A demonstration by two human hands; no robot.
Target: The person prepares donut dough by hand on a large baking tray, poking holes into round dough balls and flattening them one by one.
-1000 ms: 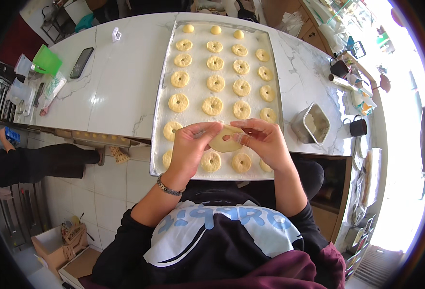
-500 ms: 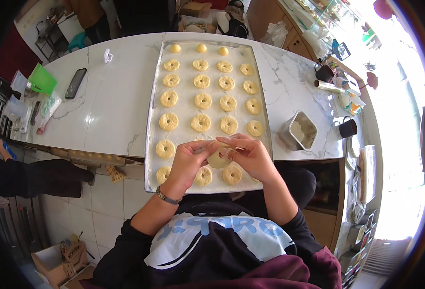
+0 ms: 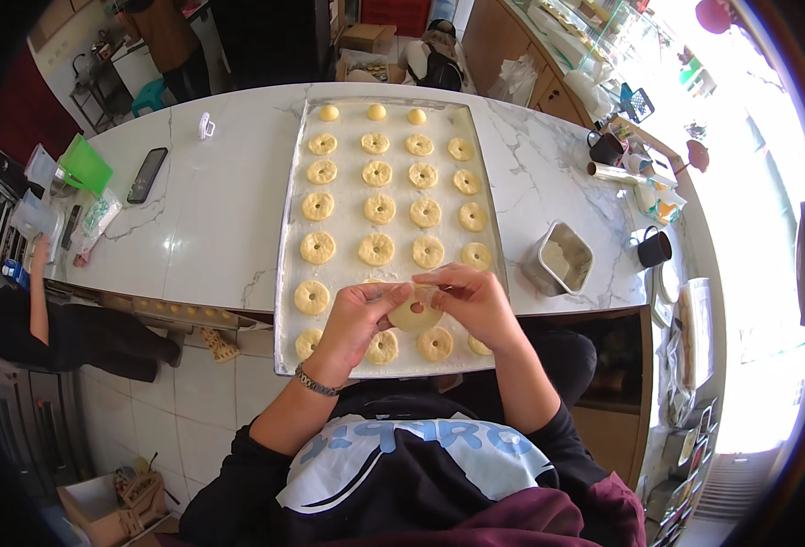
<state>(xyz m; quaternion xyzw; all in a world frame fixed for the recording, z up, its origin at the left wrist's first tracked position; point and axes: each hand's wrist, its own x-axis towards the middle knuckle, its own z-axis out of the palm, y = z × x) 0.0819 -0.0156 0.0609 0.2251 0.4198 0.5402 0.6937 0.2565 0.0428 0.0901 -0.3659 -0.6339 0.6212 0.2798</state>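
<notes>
Both my hands hold one pale dough ring (image 3: 412, 323) just above the near end of a large floured tray (image 3: 285, 242). My left hand (image 3: 359, 321) pinches the ring's left edge between thumb and fingers. From the other side, my right hand (image 3: 477, 305) grips the upper right edge, fingers curled over it. The ring's centre hole shows between them. Rows of similar dough rings (image 3: 379, 210) lie on the tray, some partly hidden under my hands. Three unpierced dough balls (image 3: 376, 112) sit along its far edge.
Right of the tray stands a metal tin (image 3: 542, 276) with white powder inside, near a dark mug (image 3: 654, 247). On the left lie a phone (image 3: 148, 175) and a green container (image 3: 85, 166). A co-worker's arm (image 3: 40, 296) reaches to the counter's left end.
The dough ring has turned flatter to view, and its hole shows more plainly. The whole view has shifted slightly. At the left, the co-worker's arm has extended toward the counter.
</notes>
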